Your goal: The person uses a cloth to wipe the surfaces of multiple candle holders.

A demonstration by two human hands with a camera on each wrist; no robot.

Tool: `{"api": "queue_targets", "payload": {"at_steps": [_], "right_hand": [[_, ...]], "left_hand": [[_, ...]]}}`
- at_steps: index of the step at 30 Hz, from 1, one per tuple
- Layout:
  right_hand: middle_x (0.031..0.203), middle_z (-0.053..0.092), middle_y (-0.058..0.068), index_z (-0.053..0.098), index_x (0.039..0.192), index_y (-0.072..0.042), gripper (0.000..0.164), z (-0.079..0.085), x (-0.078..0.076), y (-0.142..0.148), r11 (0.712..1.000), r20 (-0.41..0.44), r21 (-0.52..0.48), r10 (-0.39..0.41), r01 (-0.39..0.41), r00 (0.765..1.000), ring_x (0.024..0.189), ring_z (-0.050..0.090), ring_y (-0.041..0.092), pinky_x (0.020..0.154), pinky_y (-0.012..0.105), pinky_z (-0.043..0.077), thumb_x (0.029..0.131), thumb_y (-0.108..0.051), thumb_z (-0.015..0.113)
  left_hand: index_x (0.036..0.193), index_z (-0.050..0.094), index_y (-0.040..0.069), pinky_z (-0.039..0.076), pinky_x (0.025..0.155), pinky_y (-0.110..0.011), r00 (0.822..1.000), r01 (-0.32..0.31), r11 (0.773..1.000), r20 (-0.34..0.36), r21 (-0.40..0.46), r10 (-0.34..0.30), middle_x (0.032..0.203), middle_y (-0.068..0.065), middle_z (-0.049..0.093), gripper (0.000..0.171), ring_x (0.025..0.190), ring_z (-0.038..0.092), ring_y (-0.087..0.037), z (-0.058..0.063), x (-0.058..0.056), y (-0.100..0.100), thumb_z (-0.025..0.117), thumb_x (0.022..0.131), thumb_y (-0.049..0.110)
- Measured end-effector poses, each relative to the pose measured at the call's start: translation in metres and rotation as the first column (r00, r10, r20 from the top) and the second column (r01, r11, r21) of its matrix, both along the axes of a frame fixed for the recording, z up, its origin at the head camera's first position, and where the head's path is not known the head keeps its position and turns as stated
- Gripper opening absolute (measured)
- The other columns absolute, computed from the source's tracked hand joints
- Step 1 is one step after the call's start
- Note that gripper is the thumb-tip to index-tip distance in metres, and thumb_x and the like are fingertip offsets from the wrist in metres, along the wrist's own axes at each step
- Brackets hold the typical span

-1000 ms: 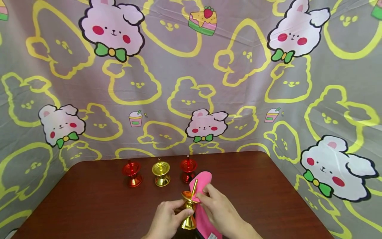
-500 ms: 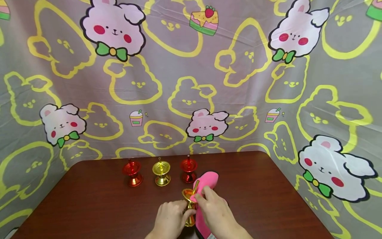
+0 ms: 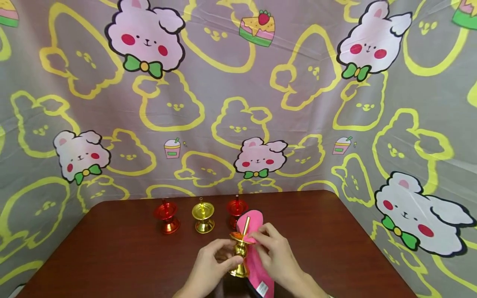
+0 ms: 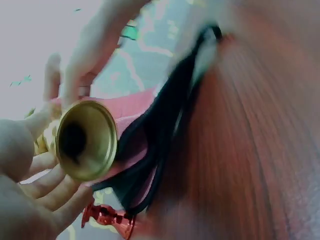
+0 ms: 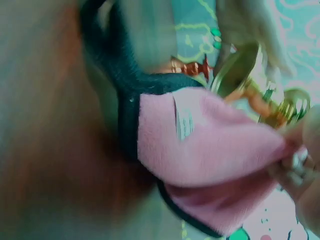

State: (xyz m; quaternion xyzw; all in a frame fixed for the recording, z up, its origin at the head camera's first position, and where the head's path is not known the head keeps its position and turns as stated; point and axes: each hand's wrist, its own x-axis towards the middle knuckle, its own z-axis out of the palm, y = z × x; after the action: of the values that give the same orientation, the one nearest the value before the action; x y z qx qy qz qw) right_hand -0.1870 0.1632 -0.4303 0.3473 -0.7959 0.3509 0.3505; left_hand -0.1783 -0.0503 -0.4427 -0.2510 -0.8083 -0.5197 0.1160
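My left hand [image 3: 212,260] grips the stem of a shiny gold candle holder [image 3: 241,250], tilted slightly, with a shallow dish and a thin tube rising from it. In the left wrist view its hollow round base [image 4: 104,142] faces the camera. With thumb and fingers, my right hand [image 3: 278,252] pinches a pink cloth [image 3: 255,265] against the edge of the dish. The cloth hangs down behind the holder; a black border and a white tag [image 5: 183,117] show in the right wrist view. Part of the dish is covered by cloth and fingers.
Toward the back of the dark wooden table [image 3: 112,252] stand a red candle holder [image 3: 166,213], a gold one [image 3: 203,212] and another red one [image 3: 235,207], which the cloth partly hides. A rabbit-print curtain [image 3: 208,124] surrounds the table.
The right hand has shifted along the dish with the cloth, and the cloth has swung. The held candle holder has tipped and turned slightly in the left hand. The back row stays in place.
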Motion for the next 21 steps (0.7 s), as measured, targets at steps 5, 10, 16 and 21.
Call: {"api": "queue_targets", "payload": {"at_steps": [5, 10, 16, 21], "right_hand": [[0.098, 0.057, 0.000, 0.076, 0.105, -0.011, 0.037, 0.007, -0.005, 0.008, 0.980, 0.056, -0.121, 0.165, -0.157, 0.985, 0.076, 0.053, 0.009, 0.063, 0.014, 0.045, 0.080, 0.017, 0.073], [0.102, 0.057, 0.002, 0.074, 0.108, -0.010, 0.035, 0.008, -0.003, 0.006, 0.964, 0.028, -0.093, 0.254, -0.250, 0.967, 0.088, 0.058, 0.014, 0.072, 0.018, 0.050, 0.083, 0.014, 0.072], [0.104, 0.056, 0.001, 0.073, 0.109, -0.012, 0.035, 0.004, 0.001, 0.007, 0.965, -0.004, 0.017, 0.263, -0.263, 0.965, 0.087, 0.057, 0.012, 0.074, 0.013, 0.047, 0.083, 0.011, 0.071], [0.103, 0.054, -0.001, 0.073, 0.109, -0.017, 0.033, 0.003, 0.002, 0.009, 0.968, 0.023, 0.065, 0.241, -0.242, 0.970, 0.085, 0.056, 0.009, 0.072, 0.011, 0.045, 0.086, 0.007, 0.071]], "left_hand": [[0.121, 0.065, -0.004, 0.055, 0.077, -0.026, 0.928, 0.212, 0.951, 0.257, 0.227, -0.268, 0.107, -0.014, 0.070, 0.031, 0.089, 0.067, -0.011, 0.003, -0.001, -0.007, 0.068, 0.097, 0.015], [0.124, 0.060, -0.011, 0.054, 0.081, -0.026, 0.884, 0.341, 0.903, 0.236, 0.261, -0.403, 0.111, -0.017, 0.068, 0.031, 0.094, 0.066, -0.010, 0.002, 0.001, -0.009, 0.059, 0.102, 0.011], [0.114, 0.068, -0.009, 0.054, 0.077, -0.025, 0.881, 0.405, 0.886, 0.162, 0.224, -0.444, 0.102, -0.007, 0.072, 0.022, 0.088, 0.063, -0.004, -0.007, 0.005, -0.008, 0.059, 0.101, 0.007], [0.113, 0.069, -0.008, 0.053, 0.076, -0.024, 0.870, 0.407, 0.878, 0.185, 0.251, -0.456, 0.100, -0.007, 0.072, 0.022, 0.087, 0.062, -0.004, -0.007, 0.007, -0.007, 0.059, 0.101, 0.008]]}}
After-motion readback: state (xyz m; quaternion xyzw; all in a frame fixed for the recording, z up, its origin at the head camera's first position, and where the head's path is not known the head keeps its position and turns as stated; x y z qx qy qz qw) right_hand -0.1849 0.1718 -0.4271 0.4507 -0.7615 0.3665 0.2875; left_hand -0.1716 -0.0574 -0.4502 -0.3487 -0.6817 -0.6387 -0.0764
